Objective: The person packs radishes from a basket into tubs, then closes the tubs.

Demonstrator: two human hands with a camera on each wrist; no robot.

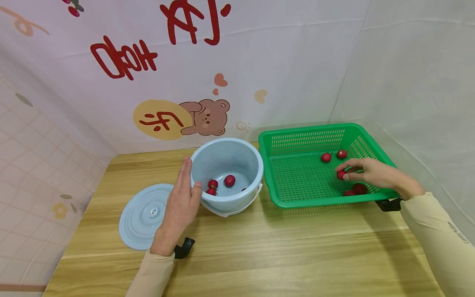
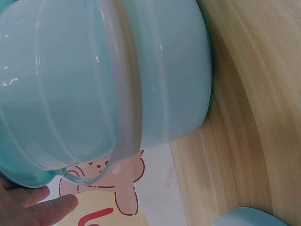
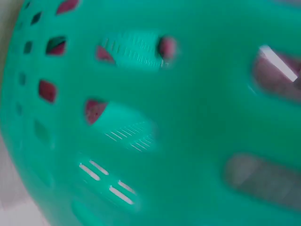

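My right hand (image 1: 376, 173) reaches into the green basket (image 1: 297, 177) and pinches a small red radish (image 1: 340, 175) between thumb and fingers. Several loose radishes (image 1: 326, 157) lie around it on the basket floor. Beside the basket stands a light blue bucket (image 1: 219, 161) with several radishes (image 1: 229, 180) at its bottom. At the bucket's left side, my left hand (image 1: 179, 206) is held with straight fingers against the rim; the left wrist view shows its fingers (image 2: 51, 209) by that rim. Close to the right wrist camera, the basket wall (image 3: 188, 117) hides the right hand.
A light blue lid (image 1: 142, 216) lies on the wooden table (image 1: 282, 255), left of the bucket and partly behind my left forearm. The bucket's white handle (image 1: 256, 196) hangs down its front. A printed cloth (image 1: 297, 53) hangs behind the table.
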